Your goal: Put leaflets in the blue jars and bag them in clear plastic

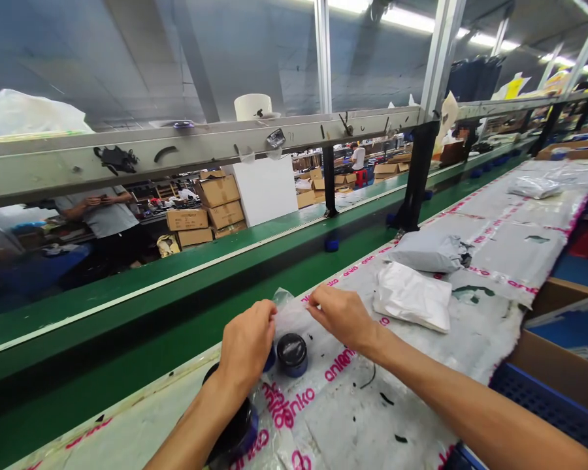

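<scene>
Left hand (249,339) and right hand (340,316), fingertips drawn closed, pinch opposite sides of a clear plastic bag (290,316) at the table's (343,418) belt-side edge, just beyond a dark-lidded jar (292,354), with a white packet (412,297) to the right and the green belt (294,267) alongside.

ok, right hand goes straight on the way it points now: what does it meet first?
Likely the clear plastic film, which the right hand may already touch; depth there is unclear.
</scene>
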Motion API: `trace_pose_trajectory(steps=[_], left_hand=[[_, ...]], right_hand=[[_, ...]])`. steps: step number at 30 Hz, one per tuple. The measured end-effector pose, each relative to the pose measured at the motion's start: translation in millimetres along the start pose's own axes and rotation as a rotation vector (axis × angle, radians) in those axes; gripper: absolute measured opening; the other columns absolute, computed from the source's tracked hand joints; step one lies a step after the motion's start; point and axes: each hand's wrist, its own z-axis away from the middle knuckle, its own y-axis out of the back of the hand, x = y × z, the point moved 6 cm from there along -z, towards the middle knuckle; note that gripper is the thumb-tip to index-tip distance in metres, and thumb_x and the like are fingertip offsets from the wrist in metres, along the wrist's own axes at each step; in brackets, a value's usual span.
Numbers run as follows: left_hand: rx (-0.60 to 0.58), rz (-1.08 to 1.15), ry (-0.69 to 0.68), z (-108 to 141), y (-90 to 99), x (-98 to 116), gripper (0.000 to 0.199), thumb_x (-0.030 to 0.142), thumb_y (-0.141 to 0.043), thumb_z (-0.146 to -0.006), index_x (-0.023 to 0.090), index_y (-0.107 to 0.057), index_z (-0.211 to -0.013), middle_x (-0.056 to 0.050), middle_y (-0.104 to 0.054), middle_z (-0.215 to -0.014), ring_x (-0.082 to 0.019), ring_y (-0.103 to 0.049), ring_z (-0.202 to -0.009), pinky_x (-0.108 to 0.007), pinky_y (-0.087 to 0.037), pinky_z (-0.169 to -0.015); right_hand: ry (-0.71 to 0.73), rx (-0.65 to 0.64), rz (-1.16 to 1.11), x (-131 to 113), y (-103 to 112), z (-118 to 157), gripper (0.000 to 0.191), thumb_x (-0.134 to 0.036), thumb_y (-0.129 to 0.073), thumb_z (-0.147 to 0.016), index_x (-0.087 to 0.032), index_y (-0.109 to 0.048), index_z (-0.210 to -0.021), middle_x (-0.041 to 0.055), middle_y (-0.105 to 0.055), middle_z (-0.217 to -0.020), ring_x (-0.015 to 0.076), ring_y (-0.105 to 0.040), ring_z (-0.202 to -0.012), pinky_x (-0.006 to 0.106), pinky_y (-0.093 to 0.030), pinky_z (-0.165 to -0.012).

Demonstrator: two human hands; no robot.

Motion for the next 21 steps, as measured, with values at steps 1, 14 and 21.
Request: trace_pose_trajectory(steps=[1,14,21], left_hand=[[-0.009,-0.075,-0.042,2,-1.6,3,0.018,0.011,-0.050,-0.089,0.022,-0.064,-0.094,-0.004,-0.068,-0.090,-0.023,-0.062,-0.083,-0.036,-0.040,-0.075],[-0.128,-0.406,-0.436,45,-8.7,28,0.018,0.002,-0.053,-0.089,0.018,-0.058,-0.081,-0.003,-0.065,-0.086,-0.024,-0.061,-0.089,-0.043,-0.049,-0.088],[-0.118,-0.368,-0.466,54,-13.3,25,0.022,-0.001,-0.052,-0.089,0.019,-0.062,-0.086,-0.001,-0.069,-0.082,-0.023,-0.065,-0.101,-0.044,-0.047,-0.102]], right_hand=[[0.056,-0.003,0.043,-4,-6,2,0.014,-0.022,-0.055,-0.098,-0.018,-0.062,-0.087,0.0058,-0.068,-0.085,0.0174,-0.062,-0.075,0.028,-0.038,-0.065],[0.190,-0.258,-0.060,-18,-19,40,0.005,-0.022,-0.060,-0.096,-0.019,-0.061,-0.092,0.0018,-0.068,-0.092,0.0164,-0.065,-0.080,0.027,-0.044,-0.067],[0.465,-0.291,0.110,-38,-15,54,0.009,-0.018,-0.052,-0.097,-0.020,-0.059,-0.092,0.0032,-0.067,-0.101,0.0180,-0.060,-0.080,0.032,-0.043,-0.066]])
